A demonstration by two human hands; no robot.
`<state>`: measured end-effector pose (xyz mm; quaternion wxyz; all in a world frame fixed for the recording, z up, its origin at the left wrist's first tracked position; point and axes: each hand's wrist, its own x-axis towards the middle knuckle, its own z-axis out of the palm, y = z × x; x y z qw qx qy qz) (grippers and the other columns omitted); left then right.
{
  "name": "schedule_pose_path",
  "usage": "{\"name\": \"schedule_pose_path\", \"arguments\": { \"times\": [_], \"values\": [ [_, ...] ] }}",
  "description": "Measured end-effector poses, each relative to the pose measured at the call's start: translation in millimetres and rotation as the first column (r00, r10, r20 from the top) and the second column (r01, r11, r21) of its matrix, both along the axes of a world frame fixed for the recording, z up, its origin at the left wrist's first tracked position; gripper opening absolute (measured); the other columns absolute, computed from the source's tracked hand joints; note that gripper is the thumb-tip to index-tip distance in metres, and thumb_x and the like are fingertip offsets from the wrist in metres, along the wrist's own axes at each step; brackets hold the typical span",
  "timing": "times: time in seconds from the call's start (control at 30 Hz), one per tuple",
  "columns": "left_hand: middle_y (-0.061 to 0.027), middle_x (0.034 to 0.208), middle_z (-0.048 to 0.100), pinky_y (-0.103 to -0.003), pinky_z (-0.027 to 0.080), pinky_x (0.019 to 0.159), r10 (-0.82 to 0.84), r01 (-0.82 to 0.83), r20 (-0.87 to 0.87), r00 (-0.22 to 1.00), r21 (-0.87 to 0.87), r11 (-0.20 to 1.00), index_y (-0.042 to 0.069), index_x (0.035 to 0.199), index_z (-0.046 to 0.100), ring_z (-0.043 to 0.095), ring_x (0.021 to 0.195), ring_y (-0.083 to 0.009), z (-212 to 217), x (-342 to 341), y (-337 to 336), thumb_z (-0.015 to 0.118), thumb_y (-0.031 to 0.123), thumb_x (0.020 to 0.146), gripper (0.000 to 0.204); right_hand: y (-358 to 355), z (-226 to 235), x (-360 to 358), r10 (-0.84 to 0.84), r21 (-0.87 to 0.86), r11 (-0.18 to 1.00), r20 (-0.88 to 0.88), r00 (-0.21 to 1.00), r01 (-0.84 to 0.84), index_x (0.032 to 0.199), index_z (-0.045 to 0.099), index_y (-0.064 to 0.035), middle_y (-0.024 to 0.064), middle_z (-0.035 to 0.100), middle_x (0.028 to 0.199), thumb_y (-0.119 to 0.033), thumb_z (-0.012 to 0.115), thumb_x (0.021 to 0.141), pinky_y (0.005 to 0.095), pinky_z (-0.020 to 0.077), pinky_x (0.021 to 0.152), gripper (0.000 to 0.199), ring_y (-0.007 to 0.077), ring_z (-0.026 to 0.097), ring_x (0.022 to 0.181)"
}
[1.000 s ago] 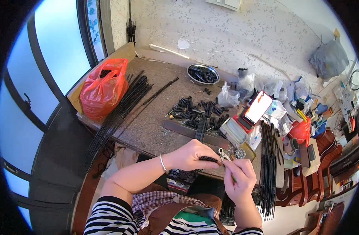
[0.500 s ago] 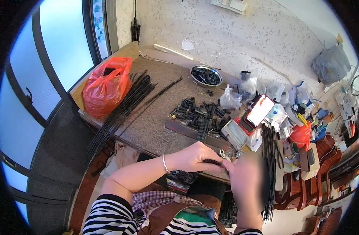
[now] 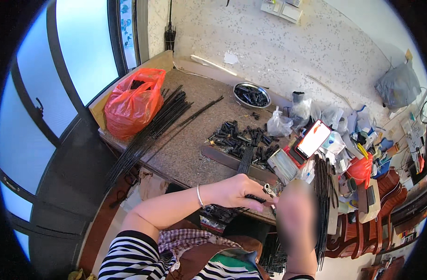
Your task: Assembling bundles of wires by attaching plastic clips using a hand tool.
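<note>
My left hand [image 3: 239, 190], with a silver bangle at the wrist, is closed around a slim black piece [image 3: 254, 198]; part of it shows below the fingers. Close to its fingertips is a small shiny metal piece [image 3: 268, 189], whose kind I cannot make out. My right hand [image 3: 295, 210] meets the left one at the table's front edge. It is smeared, so its fingers and anything in them stay hidden. Just beyond my left hand, a bundle of thin black rods [image 3: 244, 161] lies across a flat brown bar [image 3: 223, 157].
Black handle-like parts [image 3: 237, 133] are heaped mid-table, below a metal bowl [image 3: 251, 95] of similar parts. A red plastic bag [image 3: 134, 105] and long black rods [image 3: 153, 135] lie left. Rightward are a lit phone [image 3: 314, 139], more rods [image 3: 323, 196] and clear bags [image 3: 279, 123].
The whole view has shifted slightly, with the scene sitting a little farther right and lower. My hands stay together at the table edge, the left still closed on the black piece.
</note>
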<state>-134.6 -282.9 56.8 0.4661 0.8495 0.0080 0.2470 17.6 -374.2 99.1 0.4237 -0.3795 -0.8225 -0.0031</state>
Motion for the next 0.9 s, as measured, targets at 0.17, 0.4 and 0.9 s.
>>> {"name": "schedule_pose_path", "arguments": {
  "times": [0.17, 0.4, 0.9],
  "values": [
    [-0.0095, 0.089, 0.053, -0.035, 0.034, 0.080, 0.051, -0.053, 0.018, 0.999, 0.091, 0.994, 0.004, 0.090, 0.051, 0.050, 0.082, -0.0250, 4, 0, -1, 0.054, 0.026, 0.066, 0.033, -5, 1, -5, -0.138, 0.075, 0.990, 0.232, 0.963, 0.123, 0.078, 0.055, -0.0040, 0.0047, 0.048, 0.069, 0.000, 0.054, 0.049, 0.0259, 0.0405, 0.052, 0.029, 0.0187, 0.047, 0.060],
    [-0.0104, 0.086, 0.053, -0.037, 0.033, 0.080, 0.018, -0.023, 0.032, 0.999, 0.148, 0.989, 0.003, 0.089, 0.052, 0.050, 0.081, -0.0258, 2, 5, 5, 0.054, 0.027, 0.065, 0.034, 7, 2, 2, -0.046, -0.091, 0.995, -0.013, 0.999, 0.045, 0.077, 0.054, -0.0028, 0.0067, 0.048, 0.068, 0.004, 0.055, 0.055, 0.0254, 0.0394, 0.051, 0.024, 0.0191, 0.046, 0.058],
    [-0.0137, 0.068, 0.053, -0.032, 0.038, 0.058, 0.002, -0.024, 0.130, 0.992, 0.172, 0.985, 0.003, 0.082, 0.053, 0.048, 0.064, -0.0298, -5, 13, 7, 0.051, 0.035, 0.067, 0.036, 8, 1, -13, -0.096, -0.235, 0.969, -0.086, 0.992, 0.074, 0.082, 0.052, -0.0008, 0.0087, 0.048, 0.069, 0.008, 0.052, 0.056, 0.0237, 0.0379, 0.053, 0.027, 0.0171, 0.046, 0.060]
  ]
}}
